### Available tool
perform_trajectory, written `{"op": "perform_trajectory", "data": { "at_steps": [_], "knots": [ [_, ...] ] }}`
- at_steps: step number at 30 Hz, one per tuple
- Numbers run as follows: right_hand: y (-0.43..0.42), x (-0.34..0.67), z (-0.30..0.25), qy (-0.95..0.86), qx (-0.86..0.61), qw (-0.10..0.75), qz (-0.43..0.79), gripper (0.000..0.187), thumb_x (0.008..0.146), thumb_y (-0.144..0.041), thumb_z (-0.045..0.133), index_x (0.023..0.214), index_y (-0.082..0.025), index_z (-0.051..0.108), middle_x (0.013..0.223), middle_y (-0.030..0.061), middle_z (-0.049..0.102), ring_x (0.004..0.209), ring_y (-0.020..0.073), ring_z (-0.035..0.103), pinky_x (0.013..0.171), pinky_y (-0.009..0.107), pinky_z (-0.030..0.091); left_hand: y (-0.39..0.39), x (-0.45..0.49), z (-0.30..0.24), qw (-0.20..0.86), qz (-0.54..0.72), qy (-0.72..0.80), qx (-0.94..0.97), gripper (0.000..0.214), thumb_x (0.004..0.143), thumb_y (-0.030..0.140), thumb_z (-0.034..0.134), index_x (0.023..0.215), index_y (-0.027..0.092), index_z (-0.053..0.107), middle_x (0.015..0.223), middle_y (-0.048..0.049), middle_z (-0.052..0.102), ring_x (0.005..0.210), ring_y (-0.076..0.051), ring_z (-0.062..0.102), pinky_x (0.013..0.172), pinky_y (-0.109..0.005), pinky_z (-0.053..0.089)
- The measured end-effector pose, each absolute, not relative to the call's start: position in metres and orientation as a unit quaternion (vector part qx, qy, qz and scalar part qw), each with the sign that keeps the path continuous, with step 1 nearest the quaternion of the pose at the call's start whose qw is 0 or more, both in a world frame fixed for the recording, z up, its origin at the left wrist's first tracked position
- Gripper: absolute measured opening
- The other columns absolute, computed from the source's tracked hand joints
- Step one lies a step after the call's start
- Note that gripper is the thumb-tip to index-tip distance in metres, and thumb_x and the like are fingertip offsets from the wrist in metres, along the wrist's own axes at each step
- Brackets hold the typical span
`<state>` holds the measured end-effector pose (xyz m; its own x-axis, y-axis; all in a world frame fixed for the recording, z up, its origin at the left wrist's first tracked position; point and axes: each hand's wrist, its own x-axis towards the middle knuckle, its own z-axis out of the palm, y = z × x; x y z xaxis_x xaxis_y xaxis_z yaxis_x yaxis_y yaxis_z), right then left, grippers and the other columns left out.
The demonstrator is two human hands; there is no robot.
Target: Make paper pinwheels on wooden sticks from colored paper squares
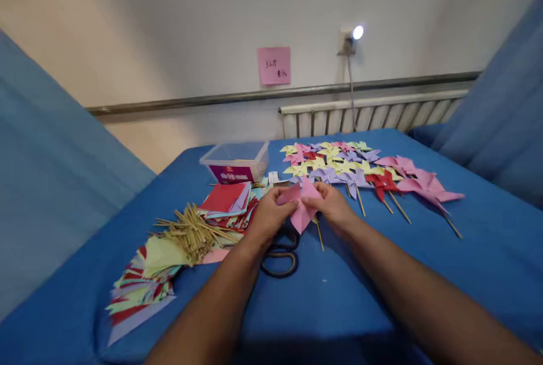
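A pink paper pinwheel (pixel 302 219) is held up between my two hands over the blue-covered table. My left hand (pixel 271 209) pinches its left side, with the thumb near the centre. On the other side my right hand (pixel 333 204) grips it, thumb also pressed close to the middle. Whether a stick or pin is fixed to this pinwheel I cannot tell. Below my left hand lie black-handled scissors (pixel 280 263), their blades hidden. Just behind my hands are finished pinwheels on sticks, among them a purple one (pixel 356 179) and a red one (pixel 383 182).
At the left lie a bundle of thin sticks (pixel 193 235), a stack of coloured paper squares (pixel 224 198) and a fan of paper pieces (pixel 142 283). A clear plastic box (pixel 237 161) stands behind them. Large pink pinwheels (pixel 428 187) lie to the right. Blue curtains (pixel 492 99) flank the table.
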<state>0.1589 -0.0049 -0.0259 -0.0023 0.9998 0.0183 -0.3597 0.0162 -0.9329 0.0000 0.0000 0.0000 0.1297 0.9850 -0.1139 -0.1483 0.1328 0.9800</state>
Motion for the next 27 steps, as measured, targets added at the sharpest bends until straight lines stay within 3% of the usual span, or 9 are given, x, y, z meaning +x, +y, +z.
{"op": "perform_trajectory", "data": {
  "at_steps": [5,21,24,27],
  "knots": [
    [-0.009,0.152,-0.024,-0.358,-0.385,0.649,0.550,0.040,0.055,-0.033,0.084,0.087,-0.019,0.064,0.078,-0.0006,0.070,0.067,0.0153,0.062,0.067,0.030,0.050,-0.007,0.010,-0.003,0.702,0.460,0.399,0.370,0.029,0.059,0.025,0.084,0.077,0.013,0.065,0.072,-0.0018,0.065,0.066,-0.012,0.060,0.066,-0.025,0.047],
    [-0.010,0.146,-0.031,-0.419,-0.416,0.626,0.511,0.035,0.062,-0.032,0.078,0.090,-0.019,0.061,0.083,0.0015,0.069,0.073,0.0181,0.063,0.070,0.033,0.051,-0.007,0.010,-0.012,0.656,0.480,0.448,0.372,0.028,0.056,0.021,0.083,0.062,0.015,0.056,0.056,0.0014,0.057,0.051,-0.010,0.053,0.053,-0.023,0.043],
    [-0.011,0.146,-0.032,-0.446,-0.405,0.637,0.480,0.041,0.067,-0.031,0.074,0.104,-0.021,0.059,0.091,0.0037,0.070,0.081,0.0203,0.066,0.074,0.035,0.053,-0.005,0.007,-0.010,0.664,0.498,0.435,0.348,0.027,0.056,0.017,0.082,0.061,0.015,0.056,0.057,0.0000,0.060,0.053,-0.012,0.057,0.056,-0.025,0.046],
    [-0.015,0.147,-0.033,-0.504,-0.402,0.649,0.403,0.055,0.073,-0.023,0.066,0.125,-0.027,0.050,0.114,0.0073,0.065,0.095,0.0218,0.064,0.078,0.036,0.054,-0.002,0.004,-0.003,0.687,0.521,0.408,0.300,0.021,0.056,0.012,0.080,0.068,0.013,0.062,0.068,-0.0047,0.068,0.063,-0.016,0.064,0.066,-0.029,0.052]
  ]
}}
